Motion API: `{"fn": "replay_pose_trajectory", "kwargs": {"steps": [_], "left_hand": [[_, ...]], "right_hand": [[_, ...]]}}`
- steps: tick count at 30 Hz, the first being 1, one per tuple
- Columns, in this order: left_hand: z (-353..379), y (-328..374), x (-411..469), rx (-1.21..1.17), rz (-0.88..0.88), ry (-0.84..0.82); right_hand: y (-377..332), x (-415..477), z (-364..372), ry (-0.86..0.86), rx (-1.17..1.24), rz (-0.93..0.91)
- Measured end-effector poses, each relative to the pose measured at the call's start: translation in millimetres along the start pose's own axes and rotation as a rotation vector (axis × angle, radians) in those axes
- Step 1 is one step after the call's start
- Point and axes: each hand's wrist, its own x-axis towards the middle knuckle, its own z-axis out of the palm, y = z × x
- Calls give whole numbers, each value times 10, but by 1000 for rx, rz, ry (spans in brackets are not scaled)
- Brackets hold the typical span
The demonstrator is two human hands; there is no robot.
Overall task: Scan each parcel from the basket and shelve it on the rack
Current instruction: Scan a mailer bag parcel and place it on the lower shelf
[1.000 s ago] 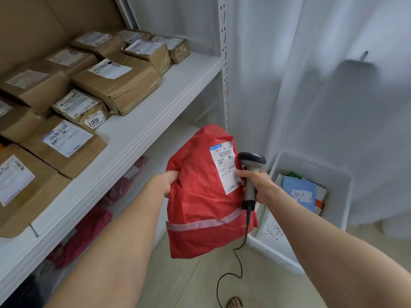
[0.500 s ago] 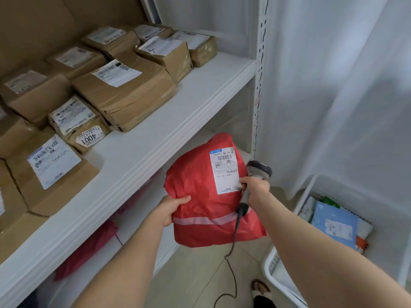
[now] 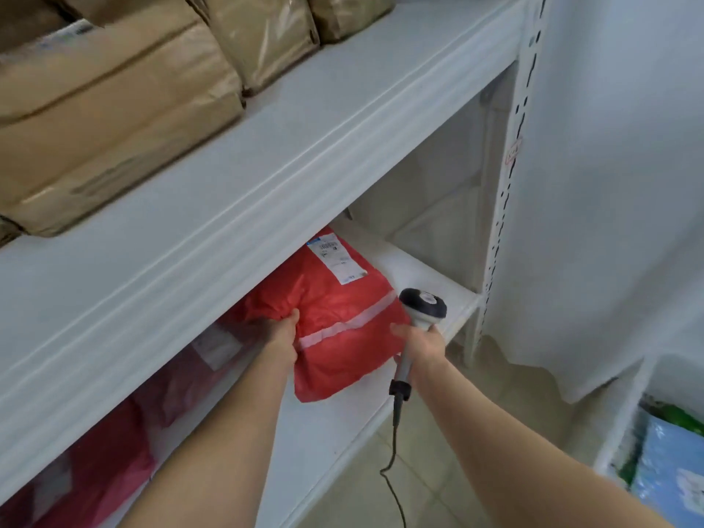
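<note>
The red parcel [image 3: 343, 318] was up in the air in front of the rack [image 3: 506, 207] a moment ago. Now it has come down and lies on the lower shelf [image 3: 415, 272], label up, with its far end tucked under the top shelf [image 3: 304, 146].

The left hand [image 3: 280, 333] grips the parcel's left edge, fingers curled into the bag. The right hand [image 3: 423, 346] is closed around the scanner [image 3: 423, 304], and one finger reaches out to the parcel's right edge. So this parcel looks almost shelved. I think only letting go is left.

More work waits. The basket [image 3: 617, 432] on the right holds a blue parcel [image 3: 670, 474] and more.

Other red bags [image 3: 114, 470] lie to the left on the same shelf, close by. Brown parcels [image 3: 114, 108] fill the top shelf. The scanner's cord [image 3: 392, 443] hangs down to the floor. A white curtain [image 3: 609, 184] hangs right of the rack.
</note>
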Motion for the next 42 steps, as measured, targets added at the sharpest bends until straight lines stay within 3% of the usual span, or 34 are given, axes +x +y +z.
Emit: {"fn": "replay_pose_trajectory", "kwargs": {"steps": [3,4,6,7,10,13,17,23,25,29,32,36,38,42], "left_hand": [[16,-31,238,192,-74,21],[3,-103,321,385,-54,79],[-10,-226,374,762,140,196],[13,-269,369,820,236,197],[194,-328,416,927,368,9],[352,-434,537,1132,368,-225],[391,-528,698,1224,404,-254],[185,-289,926,1443,318,-1],[179,-278,939,1403,285,18],[245,-235,950,1188,161,90],[302,-201,1015,1154,153,-2],[419,-176,1170,1170,329,-160],[436,-143,1235,1207,371,-131],[398,-114,1266,1406,290,24]], "right_hand": [[160,312,141,-48,-7,3],[221,388,191,-64,-12,15],[332,479,295,-93,-27,31],[373,496,335,-101,-27,39],[455,584,444,-114,-6,50],[483,692,501,-121,22,46],[471,770,545,-131,25,40],[385,759,724,-304,-29,84],[380,758,767,-309,-46,79],[312,796,737,-165,16,60],[266,868,658,-169,33,81],[284,916,689,-183,46,72],[300,937,721,-191,49,67],[298,957,767,-200,34,60]]}}
